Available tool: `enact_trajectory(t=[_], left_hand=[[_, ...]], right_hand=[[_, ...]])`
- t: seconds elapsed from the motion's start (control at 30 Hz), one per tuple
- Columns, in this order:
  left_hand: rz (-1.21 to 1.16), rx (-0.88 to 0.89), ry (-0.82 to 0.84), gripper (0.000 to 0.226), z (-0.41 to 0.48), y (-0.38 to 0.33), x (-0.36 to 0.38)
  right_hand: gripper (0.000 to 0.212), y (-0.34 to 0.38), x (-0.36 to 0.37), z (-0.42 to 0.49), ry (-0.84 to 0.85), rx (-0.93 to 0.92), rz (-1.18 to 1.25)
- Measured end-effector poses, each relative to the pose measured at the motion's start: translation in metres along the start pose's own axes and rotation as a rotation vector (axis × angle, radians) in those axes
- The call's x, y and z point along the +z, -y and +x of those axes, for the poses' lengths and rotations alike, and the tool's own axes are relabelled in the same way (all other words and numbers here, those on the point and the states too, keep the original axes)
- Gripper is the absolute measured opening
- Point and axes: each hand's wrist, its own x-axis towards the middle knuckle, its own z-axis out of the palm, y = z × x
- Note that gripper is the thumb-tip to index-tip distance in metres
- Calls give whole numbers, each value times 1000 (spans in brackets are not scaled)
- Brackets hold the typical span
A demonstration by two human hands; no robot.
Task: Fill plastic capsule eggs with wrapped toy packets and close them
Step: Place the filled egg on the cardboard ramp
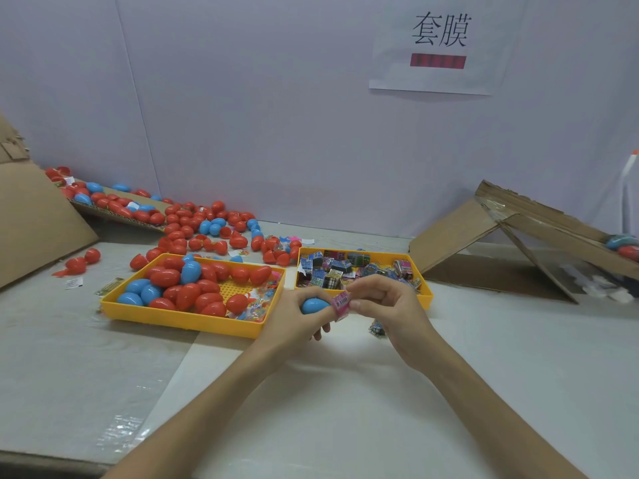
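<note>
My left hand point(297, 323) grips a blue capsule egg point(313, 305) just in front of the two trays. My right hand point(387, 305) pinches a pink wrapped toy packet point(341, 304) right at the egg's open end. A second dark packet point(377, 328) shows under my right hand's lower fingers. The left yellow tray point(179, 319) holds red and blue eggs and some clear packets. The right yellow tray point(427, 297) holds several wrapped toy packets.
A heap of red and blue eggs point(207, 229) spreads over the table behind the left tray and onto a cardboard ramp point(114, 210). Another cardboard ramp point(518, 236) stands at the right, with eggs point(624, 247) at its far end. A paper sign point(439, 43) hangs on the wall.
</note>
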Motion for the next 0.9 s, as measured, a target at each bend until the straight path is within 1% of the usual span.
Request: enact_trajectory(t=[0.1,0.27,0.37,0.57,0.7,0.77,0.83,0.9], left_hand=[[5,-2,-28,12,1,1,-1],[48,-3,-63,8,0,3,0],[79,21,-59,8,0,2,1],[65,53,-67,5,0,3,3],[66,45,-75,5,1,4,4],[28,24,-78,6,1,3,3],[-70,-11,-71,6,1,1,1],[-196,-46,-67,15,2,-2,-1]], right_hand=[[24,1,1,-1,7,6,-16],[26,1,1,-1,11,7,-13],[28,1,1,-1,20,22,15],[31,2,0,-1,42,60,15],[40,2,-2,0,16,58,28],[40,3,-3,0,0,52,36],[41,4,-4,0,-20,39,29],[41,5,-6,1,-44,25,24]])
